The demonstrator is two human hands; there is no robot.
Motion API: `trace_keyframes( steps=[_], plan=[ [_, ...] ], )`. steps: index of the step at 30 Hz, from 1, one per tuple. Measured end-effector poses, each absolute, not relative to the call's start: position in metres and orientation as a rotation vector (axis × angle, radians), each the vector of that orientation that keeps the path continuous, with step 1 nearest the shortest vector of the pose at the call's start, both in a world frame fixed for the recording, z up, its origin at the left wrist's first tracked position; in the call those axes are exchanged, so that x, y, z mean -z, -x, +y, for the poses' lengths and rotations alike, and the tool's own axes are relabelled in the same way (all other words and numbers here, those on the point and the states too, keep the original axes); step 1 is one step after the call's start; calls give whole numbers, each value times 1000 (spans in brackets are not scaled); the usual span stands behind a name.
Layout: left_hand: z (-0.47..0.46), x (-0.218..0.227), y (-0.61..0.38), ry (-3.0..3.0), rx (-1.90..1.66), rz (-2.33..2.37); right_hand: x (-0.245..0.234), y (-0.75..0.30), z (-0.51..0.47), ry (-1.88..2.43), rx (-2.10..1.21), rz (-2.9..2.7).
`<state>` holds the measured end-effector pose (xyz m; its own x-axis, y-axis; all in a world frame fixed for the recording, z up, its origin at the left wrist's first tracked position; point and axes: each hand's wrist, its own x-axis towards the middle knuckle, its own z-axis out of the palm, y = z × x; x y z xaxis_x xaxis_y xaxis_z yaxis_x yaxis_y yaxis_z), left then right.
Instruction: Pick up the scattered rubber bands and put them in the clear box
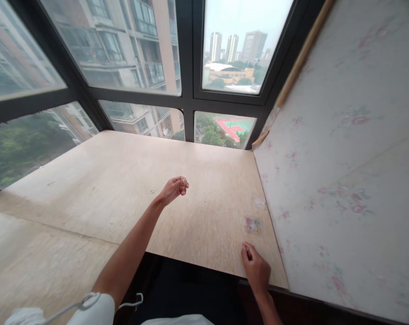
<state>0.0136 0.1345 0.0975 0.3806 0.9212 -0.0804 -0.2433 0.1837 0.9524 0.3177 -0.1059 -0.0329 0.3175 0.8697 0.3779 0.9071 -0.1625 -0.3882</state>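
My left hand [174,187] is stretched out above the middle of a pale plywood board [106,180], with its fingertips pinched together. Anything between them is too small to make out. A tiny ring [152,191] lies on the board just left of that hand. My right hand [256,268] rests at the board's near right edge, fingers curled and a fingertip touching the wood. A small clear packet [253,225] with coloured bits inside lies on the board a little beyond my right hand.
A floral-patterned wall panel [342,180] rises along the board's right side. Dark-framed windows [187,104] close off the far and left sides, looking out on buildings. A second plywood sheet [28,262] adjoins at the near left. A dark gap [190,284] lies below the near edge.
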Motion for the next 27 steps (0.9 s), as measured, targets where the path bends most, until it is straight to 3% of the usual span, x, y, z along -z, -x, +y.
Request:
trace_keyframes(
  steps=[13, 27],
  plan=[
    [60, -65, -238, -1865, -399, 917, 20, -315, -104, 1908, -39, -1565],
    [52, -34, -264, -1982, -353, 898, 15, -313, -105, 1893, -102, -1551]
  ],
)
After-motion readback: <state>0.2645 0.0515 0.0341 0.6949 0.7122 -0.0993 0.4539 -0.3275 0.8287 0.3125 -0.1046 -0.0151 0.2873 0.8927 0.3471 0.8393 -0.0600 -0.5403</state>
